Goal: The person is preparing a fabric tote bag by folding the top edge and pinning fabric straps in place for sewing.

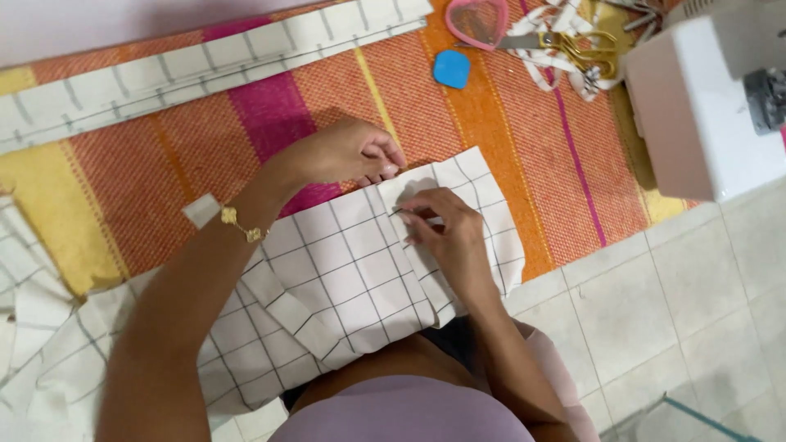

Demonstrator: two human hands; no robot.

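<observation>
Head view looks straight down on a person seated at the edge of a striped orange, pink and yellow mat [491, 139], with white grid-checked fabric [344, 278] spread across the lap and onto the mat. Left hand [348, 151] rests on the folded upper edge of the fabric, fingers curled together and pressing the fold flat. Right hand [446, 229] lies just below and to the right of it, fingertips pinched on what looks like a thin pin at the same fold; the pin itself is too small to be sure of. The fold's long axis runs roughly left to right between the two hands, which sit close together. Farther off lie a folded strip of the same cloth [205, 69], blue chalk [451, 69], gold-handled scissors [573, 45] and a white sewing machine [704, 98]
</observation>
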